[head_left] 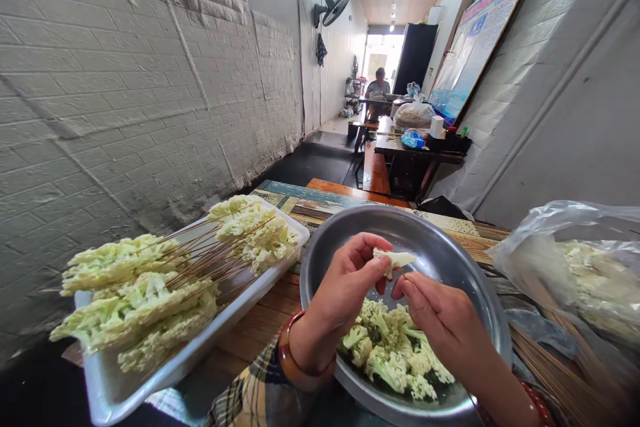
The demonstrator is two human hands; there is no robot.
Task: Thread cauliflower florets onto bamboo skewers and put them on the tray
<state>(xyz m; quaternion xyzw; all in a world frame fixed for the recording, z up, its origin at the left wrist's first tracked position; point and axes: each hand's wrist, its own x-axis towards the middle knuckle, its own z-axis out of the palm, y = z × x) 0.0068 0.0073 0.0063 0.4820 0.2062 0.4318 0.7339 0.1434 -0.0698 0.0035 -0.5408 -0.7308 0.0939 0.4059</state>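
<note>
Above a wide metal basin (320, 240), my left hand (350, 280) pinches a pale cauliflower floret (395, 259) between thumb and fingers. My right hand (440, 320) is closed just beside it, thumb against the index finger, on a thin bamboo skewer; only a short bit of it shows near the floret, the rest being covered by the hand. Whether the tip is inside the floret cannot be made out. Loose cauliflower florets (393, 363) lie in the bottom of the basin, below both hands.
Left of the basin, a white tray (260, 290) holds several skewered cauliflower bunches (145, 307). On the right are a clear plastic bag (540, 240) with cauliflower and a bundle of skewers (550, 363). Farther back, a person (379, 85) sits behind another table (400, 145) with bags on it.
</note>
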